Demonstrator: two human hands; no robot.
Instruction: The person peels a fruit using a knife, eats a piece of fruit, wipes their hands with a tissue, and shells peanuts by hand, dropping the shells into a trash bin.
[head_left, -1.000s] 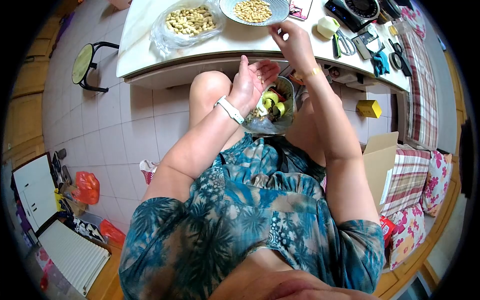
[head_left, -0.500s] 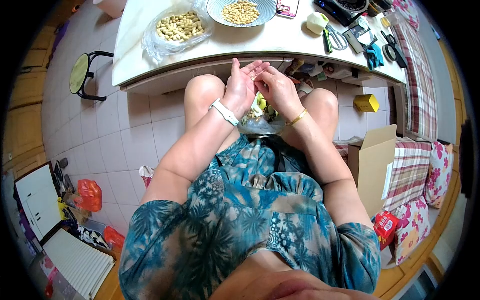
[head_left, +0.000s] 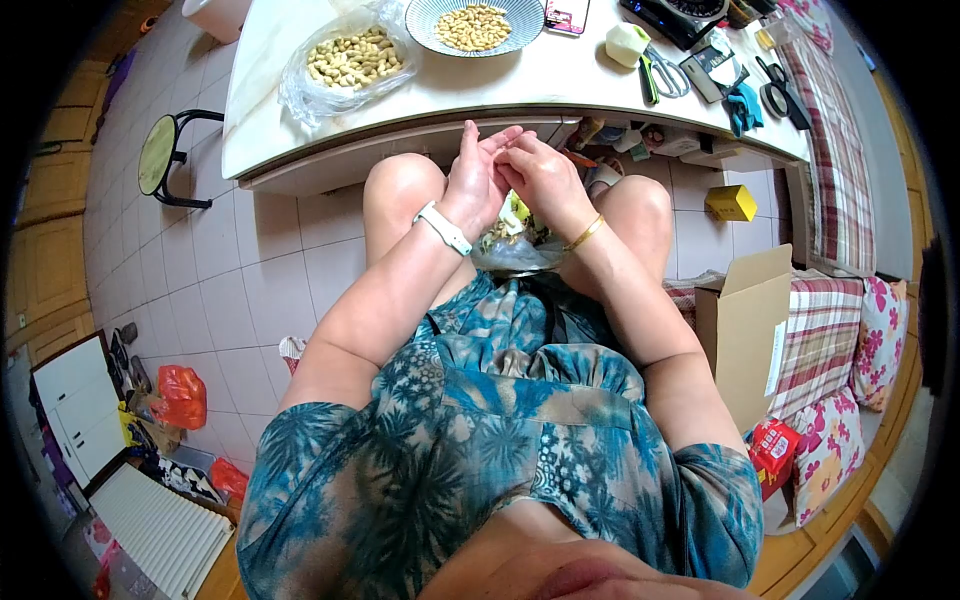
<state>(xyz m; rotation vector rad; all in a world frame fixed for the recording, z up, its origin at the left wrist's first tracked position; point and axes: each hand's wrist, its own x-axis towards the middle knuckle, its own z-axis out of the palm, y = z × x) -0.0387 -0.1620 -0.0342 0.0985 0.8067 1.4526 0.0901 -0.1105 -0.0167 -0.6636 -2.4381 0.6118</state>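
My left hand (head_left: 476, 187) is held palm up over my lap, fingers stretched out. My right hand (head_left: 546, 178) meets it from the other side, its fingertips pinched together against the left fingers. Whatever lies between them is hidden. Below my hands, between my knees, sits a clear plastic bag (head_left: 518, 258) with green and yellowish scraps in it. On the table beyond, a plastic bag (head_left: 303, 98) holds unshelled peanuts (head_left: 355, 58). Beside it, a striped bowl (head_left: 424, 36) contains shelled peanuts (head_left: 474, 28).
On the table's right lie a partly peeled pale green fruit (head_left: 626, 45), a green-handled peeler (head_left: 649, 82), scissors (head_left: 672, 75), a teal cloth (head_left: 744, 108) and black tape (head_left: 777, 100). A stool (head_left: 160, 157) stands left; an open cardboard box (head_left: 745, 340) stands right.
My right fingers have turned inward and closed nearer the left fingers, covering the small pale bit seen between them before. The view has shifted slightly.
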